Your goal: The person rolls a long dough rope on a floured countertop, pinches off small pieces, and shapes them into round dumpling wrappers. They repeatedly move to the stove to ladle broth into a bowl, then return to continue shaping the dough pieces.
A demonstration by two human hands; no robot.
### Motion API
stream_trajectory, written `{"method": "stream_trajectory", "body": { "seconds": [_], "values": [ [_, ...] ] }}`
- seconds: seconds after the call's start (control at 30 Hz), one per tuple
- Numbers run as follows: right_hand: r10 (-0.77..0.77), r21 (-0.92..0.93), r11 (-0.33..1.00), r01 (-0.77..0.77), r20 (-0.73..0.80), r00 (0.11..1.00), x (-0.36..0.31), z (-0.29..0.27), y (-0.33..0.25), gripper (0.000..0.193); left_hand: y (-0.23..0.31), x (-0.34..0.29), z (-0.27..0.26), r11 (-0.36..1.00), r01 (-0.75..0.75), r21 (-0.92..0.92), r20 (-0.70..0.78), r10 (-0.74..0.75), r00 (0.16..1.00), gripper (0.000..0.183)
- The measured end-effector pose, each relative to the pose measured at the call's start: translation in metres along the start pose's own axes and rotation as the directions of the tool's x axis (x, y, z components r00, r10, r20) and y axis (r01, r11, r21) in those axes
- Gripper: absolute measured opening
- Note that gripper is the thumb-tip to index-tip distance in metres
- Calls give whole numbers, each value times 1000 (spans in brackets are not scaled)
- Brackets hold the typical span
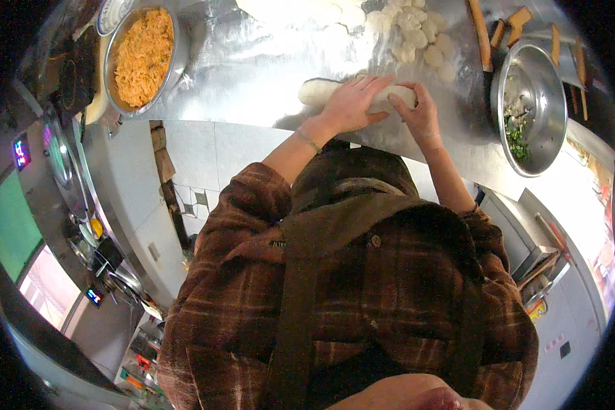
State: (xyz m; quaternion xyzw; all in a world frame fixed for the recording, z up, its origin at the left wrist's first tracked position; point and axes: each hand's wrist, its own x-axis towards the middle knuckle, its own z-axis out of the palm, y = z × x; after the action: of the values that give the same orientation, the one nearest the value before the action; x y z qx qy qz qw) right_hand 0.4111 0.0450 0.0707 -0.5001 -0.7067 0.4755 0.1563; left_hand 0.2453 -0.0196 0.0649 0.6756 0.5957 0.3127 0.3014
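A pale roll of dough [316, 93] lies crosswise near the front edge of the metal worktop. Across its middle rests my left hand [348, 106], palm down, with the fingers stretched out flat over the dough. My right hand [420, 117] curls its thumb and fingers around the dough's right end. Part of the roll is hidden under the left hand. Beyond the hands, several small flattened dough pieces [411, 34] are scattered on the worktop. Larger pale dough [307, 10] is partly in view at the far edge.
The shiny metal worktop [239, 82] carries a steel bowl [175, 68] of shredded orange filling [143, 58] on the left. At the right is another steel bowl [553, 113] with chopped greens [518, 142]. Wooden rolling pins [480, 34] and wood pieces [519, 17] lie beyond it.
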Motion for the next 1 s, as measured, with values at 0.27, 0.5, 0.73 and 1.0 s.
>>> {"method": "stream_trajectory", "body": {
  "seconds": [0.27,0.5,0.73,1.0],
  "values": [
    [52,-105,993,-58,-60,997,-12,-8,-9,34,18,15,28,995,-66,78,-128,76,989,65],
    [332,428,815,-391,208,920,-21,-22,-44,27,11,13,37,986,-18,165,-89,33,995,31],
    [-180,503,849,161,-11,984,7,-83,-112,35,0,14,50,866,-209,455,-55,262,964,26],
    [-341,-278,895,347,71,937,31,1,-13,51,-28,-15,15,974,3,226,-110,22,994,47]
  ]
}}
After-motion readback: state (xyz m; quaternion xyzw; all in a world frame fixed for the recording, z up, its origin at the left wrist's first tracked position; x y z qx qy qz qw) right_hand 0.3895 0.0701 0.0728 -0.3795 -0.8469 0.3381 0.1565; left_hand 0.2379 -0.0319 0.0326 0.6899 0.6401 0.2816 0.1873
